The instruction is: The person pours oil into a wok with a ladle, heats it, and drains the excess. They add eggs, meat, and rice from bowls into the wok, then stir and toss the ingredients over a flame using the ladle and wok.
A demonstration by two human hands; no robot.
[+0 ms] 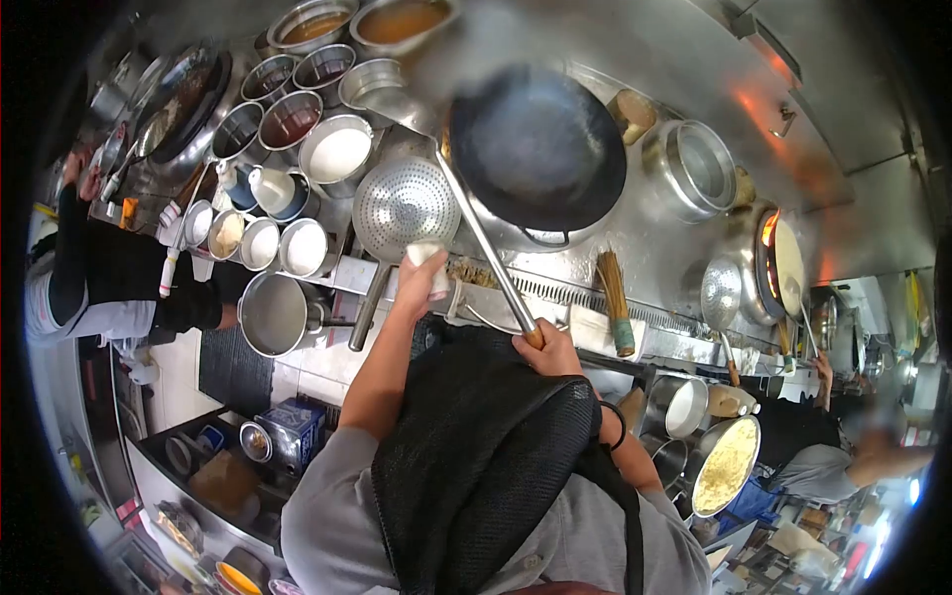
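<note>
My left hand (420, 286) is closed round a folded white cloth (426, 260), just at the near edge of a perforated strainer (405, 203). My right hand (551, 351) grips the wooden end of a long-handled ladle (493, 246). Its metal shaft slants up and left, and its head lies near the sauce pots, partly blurred by haze. A dark wok (535, 149) sits on the stove in front of me, with steam or smoke over its bowl. The strainer's handle (371, 309) points back toward me, left of my left forearm.
Pots of sauce (291, 121) and seasoning bowls (302, 246) crowd the left. A bamboo brush (613, 297) lies right of my right hand. Metal pots (699, 167) stand right of the wok. Another person's arm (825, 382) is at the far right; another person (109, 278) is left.
</note>
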